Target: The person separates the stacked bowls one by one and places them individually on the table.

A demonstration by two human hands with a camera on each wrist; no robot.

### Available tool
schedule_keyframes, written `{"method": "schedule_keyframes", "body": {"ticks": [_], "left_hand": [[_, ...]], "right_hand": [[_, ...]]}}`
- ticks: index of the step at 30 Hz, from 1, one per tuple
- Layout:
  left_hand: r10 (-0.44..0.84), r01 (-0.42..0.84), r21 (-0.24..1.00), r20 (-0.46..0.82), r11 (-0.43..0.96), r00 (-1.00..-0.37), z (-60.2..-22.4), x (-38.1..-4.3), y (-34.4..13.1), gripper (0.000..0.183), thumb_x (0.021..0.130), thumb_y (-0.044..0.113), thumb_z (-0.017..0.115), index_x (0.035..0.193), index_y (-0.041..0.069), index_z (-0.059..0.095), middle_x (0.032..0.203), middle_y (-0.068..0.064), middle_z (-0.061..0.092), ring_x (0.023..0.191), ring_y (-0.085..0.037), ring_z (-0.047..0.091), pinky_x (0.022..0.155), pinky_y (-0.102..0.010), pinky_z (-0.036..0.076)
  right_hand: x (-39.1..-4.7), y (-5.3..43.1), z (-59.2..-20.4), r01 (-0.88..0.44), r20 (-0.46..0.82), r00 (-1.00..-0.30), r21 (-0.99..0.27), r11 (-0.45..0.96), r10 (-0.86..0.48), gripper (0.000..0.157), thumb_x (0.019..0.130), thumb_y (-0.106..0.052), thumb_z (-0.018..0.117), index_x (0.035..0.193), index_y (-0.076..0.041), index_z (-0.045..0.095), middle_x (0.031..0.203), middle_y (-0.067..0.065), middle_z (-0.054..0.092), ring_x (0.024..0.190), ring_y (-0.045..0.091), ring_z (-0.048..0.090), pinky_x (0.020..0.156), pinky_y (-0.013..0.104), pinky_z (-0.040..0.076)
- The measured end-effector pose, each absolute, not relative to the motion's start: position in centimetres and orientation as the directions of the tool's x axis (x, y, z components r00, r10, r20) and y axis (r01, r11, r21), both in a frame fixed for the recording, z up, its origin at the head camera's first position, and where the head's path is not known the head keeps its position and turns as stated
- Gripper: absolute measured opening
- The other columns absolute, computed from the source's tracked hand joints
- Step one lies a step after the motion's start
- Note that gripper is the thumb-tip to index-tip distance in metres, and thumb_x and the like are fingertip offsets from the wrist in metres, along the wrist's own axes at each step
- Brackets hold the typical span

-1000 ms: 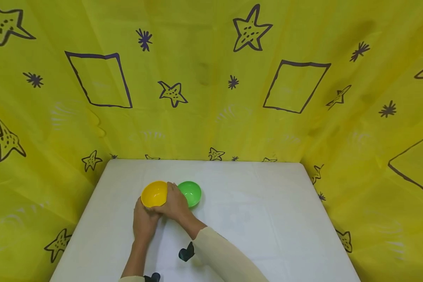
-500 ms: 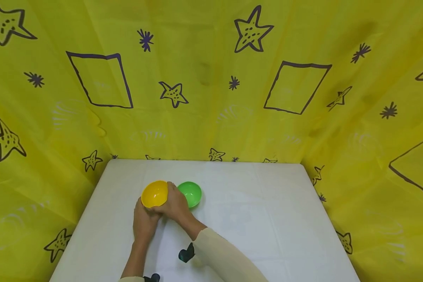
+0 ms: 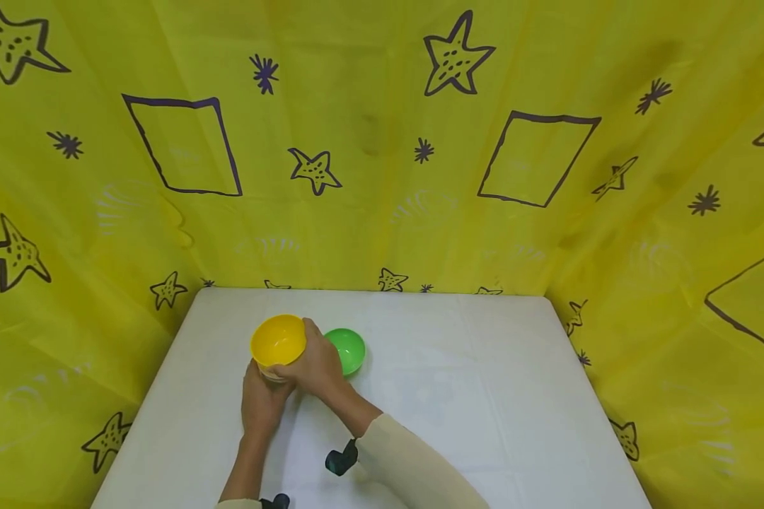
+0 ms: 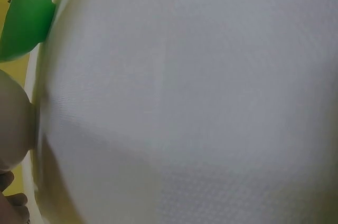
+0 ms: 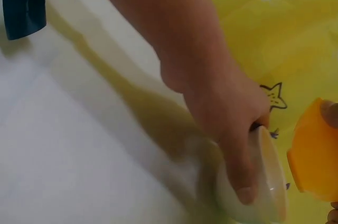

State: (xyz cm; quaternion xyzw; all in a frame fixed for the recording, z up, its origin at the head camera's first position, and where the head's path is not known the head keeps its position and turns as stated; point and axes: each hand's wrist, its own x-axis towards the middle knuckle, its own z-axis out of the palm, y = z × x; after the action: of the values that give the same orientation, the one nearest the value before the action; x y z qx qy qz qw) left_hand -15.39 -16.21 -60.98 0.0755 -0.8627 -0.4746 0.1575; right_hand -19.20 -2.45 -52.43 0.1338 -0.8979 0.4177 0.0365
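Note:
My right hand (image 3: 318, 364) grips the rim of a yellow bowl (image 3: 278, 341) and holds it over a whitish bowl (image 3: 272, 375). In the right wrist view the yellow bowl (image 5: 314, 155) hangs apart from the whitish bowl (image 5: 272, 182). My left hand (image 3: 264, 406) grips the side of the whitish bowl, its thumb along the outer wall. A green bowl (image 3: 351, 351) stands on the table just right of them, partly hidden behind my right hand. The left wrist view shows the whitish bowl (image 4: 11, 121) beside the green one, both standing on the table.
A white-covered table (image 3: 452, 396) lies under the bowls. Yellow curtains (image 3: 369, 233) with drawn stars and rectangles close off the back and both sides. Dark wrist mounts (image 3: 341, 458) stick out from the sleeves.
The yellow bowl has risen in my right hand, so the whitish bowl beneath now shows. The left hand and the green bowl have stayed in place.

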Motion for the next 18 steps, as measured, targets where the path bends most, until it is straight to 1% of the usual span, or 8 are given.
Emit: {"method": "schedule_keyframes", "body": {"ticks": [5, 8, 14, 18], "left_hand": [[-0.301, -0.039, 0.831, 0.157, 0.556, -0.941, -61.2, -15.2, -16.0, 0.090, 0.081, 0.022, 0.094, 0.149, -0.005, 0.042, 0.142, -0.026, 0.054, 0.133, -0.045, 0.050, 0.113, -0.061, 0.039], [-0.304, -0.041, 0.823, 0.162, 0.566, -0.939, -61.3, -15.1, -15.9, 0.094, 0.079, 0.020, 0.095, 0.151, -0.006, 0.040, 0.144, -0.028, 0.052, 0.134, -0.046, 0.048, 0.114, -0.062, 0.038], [-0.317, -0.041, 0.814, 0.179, 0.579, -0.931, -61.3, -15.2, -15.8, 0.098, 0.076, 0.021, 0.097, 0.151, -0.007, 0.040, 0.145, -0.030, 0.051, 0.135, -0.048, 0.047, 0.113, -0.062, 0.038], [-0.326, -0.044, 0.808, 0.187, 0.588, -0.927, -61.2, -15.3, -15.9, 0.099, 0.076, 0.021, 0.097, 0.151, -0.007, 0.039, 0.145, -0.030, 0.050, 0.136, -0.048, 0.046, 0.114, -0.063, 0.037]], "right_hand": [[-18.8, -0.9, -51.5, -0.275, 0.220, -0.961, -0.777, 0.566, -0.166, 0.093, 0.073, -0.043, 0.096, 0.146, -0.010, 0.050, 0.119, 0.001, 0.070, 0.100, 0.014, 0.066, 0.084, 0.029, 0.057], [-18.5, 0.4, -51.3, -0.276, 0.248, -0.960, -0.792, 0.545, -0.126, 0.093, 0.072, -0.042, 0.097, 0.145, -0.008, 0.051, 0.118, 0.003, 0.071, 0.101, 0.017, 0.067, 0.085, 0.032, 0.058], [-18.4, 3.5, -51.2, -0.264, 0.280, -0.959, -0.809, 0.525, -0.049, 0.091, 0.074, -0.037, 0.098, 0.146, -0.005, 0.051, 0.127, 0.007, 0.070, 0.113, 0.023, 0.069, 0.096, 0.041, 0.058], [-18.4, 5.2, -51.0, -0.231, 0.276, -0.961, -0.821, 0.521, 0.009, 0.096, 0.075, -0.036, 0.097, 0.150, -0.001, 0.048, 0.134, 0.014, 0.068, 0.119, 0.029, 0.068, 0.100, 0.046, 0.057]]}}
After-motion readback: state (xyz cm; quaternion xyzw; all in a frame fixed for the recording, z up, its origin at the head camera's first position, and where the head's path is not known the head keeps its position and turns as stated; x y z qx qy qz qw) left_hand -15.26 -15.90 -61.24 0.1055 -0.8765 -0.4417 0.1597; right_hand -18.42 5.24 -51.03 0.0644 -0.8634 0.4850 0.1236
